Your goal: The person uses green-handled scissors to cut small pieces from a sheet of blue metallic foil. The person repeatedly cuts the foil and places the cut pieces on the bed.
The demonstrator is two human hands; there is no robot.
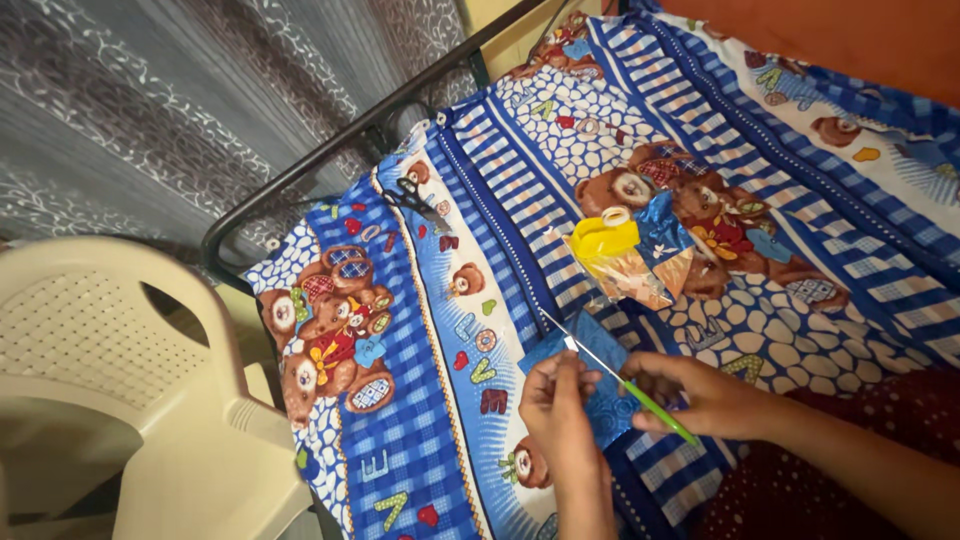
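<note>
Left hand (pixel 562 400) pinches blue glitter sheet (pixel 598 385); right hand (pixel 690 392) grips green-handled craft knife (pixel 622 381) laid across it; cutting looks barely begun; scissors (pixel 410 197) beyond lie unused.

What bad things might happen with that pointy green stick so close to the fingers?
The thin green-handled tool in the right hand points its metal tip at the left hand, so a slip could prick a finger. The blue paper piece rests on a soft bedsheet, so it may shift. The black scissors lie near the bed's edge and might fall.
</note>
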